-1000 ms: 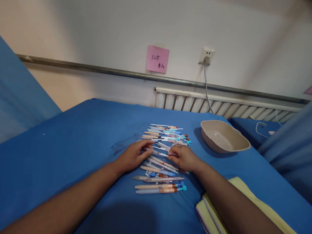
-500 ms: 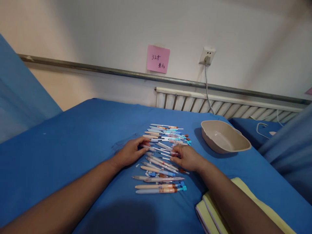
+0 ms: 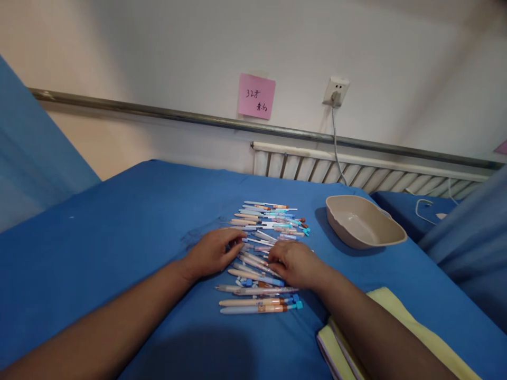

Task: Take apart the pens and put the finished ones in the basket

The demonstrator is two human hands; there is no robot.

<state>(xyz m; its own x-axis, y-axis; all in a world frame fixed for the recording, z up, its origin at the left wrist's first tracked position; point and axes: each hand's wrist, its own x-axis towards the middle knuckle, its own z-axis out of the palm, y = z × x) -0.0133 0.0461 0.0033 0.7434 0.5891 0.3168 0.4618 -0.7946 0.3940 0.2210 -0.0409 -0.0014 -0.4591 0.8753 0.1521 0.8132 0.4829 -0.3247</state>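
Note:
Many ballpoint pens and pen parts lie in a long spread on the blue sheet, among them several pale translucent pens (image 3: 257, 262) and thin white refills (image 3: 259, 241). My left hand (image 3: 216, 250) rests at the left side of the spread, thumb and fingers curved with a gap between them, fingertips beside the pen barrels. Opposite it, my right hand (image 3: 295, 261) curls down over the pens, its fingertips closed at their right ends; what they pinch is hidden. Nearer me lie a peach-and-blue pen (image 3: 255, 277) and two pens with blue block tops (image 3: 257, 310).
A beige basin (image 3: 366, 224) stands to the right of the pens. Folded yellow cloth (image 3: 344, 351) lies under my right forearm. Behind the bed are a radiator (image 3: 301, 161), a metal rail (image 3: 178, 115) and a pink note (image 3: 256, 96). Blue curtains hang at both sides.
My right hand has moved nearer me and slightly left, down over the translucent pens. My left hand has barely shifted; the pen barrel at its fingertips no longer shows clearly between them.

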